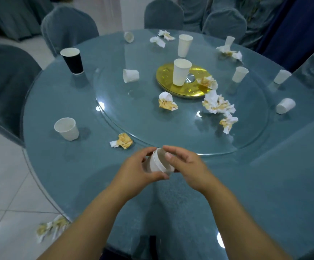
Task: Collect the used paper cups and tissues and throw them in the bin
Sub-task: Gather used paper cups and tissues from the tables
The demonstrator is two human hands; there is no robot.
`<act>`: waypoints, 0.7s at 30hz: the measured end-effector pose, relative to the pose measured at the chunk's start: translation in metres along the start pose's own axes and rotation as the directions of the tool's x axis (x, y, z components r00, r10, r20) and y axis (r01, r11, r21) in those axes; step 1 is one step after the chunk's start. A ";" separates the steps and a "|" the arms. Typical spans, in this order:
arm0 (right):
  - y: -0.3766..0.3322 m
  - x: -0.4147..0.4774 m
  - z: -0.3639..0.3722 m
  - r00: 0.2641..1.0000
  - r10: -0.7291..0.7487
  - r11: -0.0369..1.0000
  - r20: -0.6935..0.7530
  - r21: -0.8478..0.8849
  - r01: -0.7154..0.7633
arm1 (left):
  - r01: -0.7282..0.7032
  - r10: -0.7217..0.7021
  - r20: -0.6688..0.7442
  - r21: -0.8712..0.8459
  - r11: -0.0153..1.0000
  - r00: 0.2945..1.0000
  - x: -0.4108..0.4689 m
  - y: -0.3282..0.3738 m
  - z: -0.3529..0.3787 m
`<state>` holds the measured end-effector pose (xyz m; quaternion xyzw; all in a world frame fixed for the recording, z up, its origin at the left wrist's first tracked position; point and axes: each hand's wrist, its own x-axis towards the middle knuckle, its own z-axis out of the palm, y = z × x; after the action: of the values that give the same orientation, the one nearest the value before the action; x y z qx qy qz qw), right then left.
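Over the near edge of the counter, a small paper cup lies tilted between both hands. The left grip wraps its wall and the right grip pinches its rim. It looks light, thin and easily crushed, so a gentle hold round the wall suits it, or the stiffer rim. A stained tissue lies just beyond; no bin shows.

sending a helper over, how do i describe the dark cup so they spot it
Start at the round glass-topped table with the gold disc at its centre. At its far left edge stands the black paper cup, upright. Every other cup is white.
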<state>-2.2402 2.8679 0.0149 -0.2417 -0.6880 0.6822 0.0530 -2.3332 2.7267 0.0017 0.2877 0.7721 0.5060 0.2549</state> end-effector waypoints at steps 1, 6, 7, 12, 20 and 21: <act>-0.004 0.005 0.005 1.000 -0.005 1.000 -0.023 -0.009 0.005 | 0.009 -0.009 -0.027 -0.002 1.000 1.000 0.000 -0.002 -0.007; -0.014 0.040 0.034 0.995 -0.016 0.996 -0.103 -0.085 0.008 | 0.037 -0.042 -0.183 -0.030 0.999 0.982 0.003 -0.015 -0.053; -0.017 0.049 0.042 0.996 -0.021 0.994 -0.092 -0.109 0.011 | 0.044 -0.051 -0.208 -0.040 0.998 0.977 0.004 -0.019 -0.064; -0.031 0.099 0.092 0.999 -0.036 0.978 -0.024 -0.206 0.031 | 0.094 -0.114 -0.316 -0.079 0.992 0.942 0.017 -0.042 -0.128; -0.049 0.180 0.189 0.998 0.016 0.876 0.069 -0.482 0.019 | 0.117 -0.131 -0.456 -0.059 0.991 0.880 0.051 -0.066 -0.254; -0.049 0.190 0.200 0.996 0.023 0.839 0.090 -0.543 0.030 | 0.125 -0.138 -0.461 -0.060 0.990 0.877 0.056 -0.071 -0.268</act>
<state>-2.5000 2.7646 0.0011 -0.2135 -0.8554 0.4694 -0.0486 -2.5696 2.5732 0.0260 0.1017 0.8212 0.5524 0.1009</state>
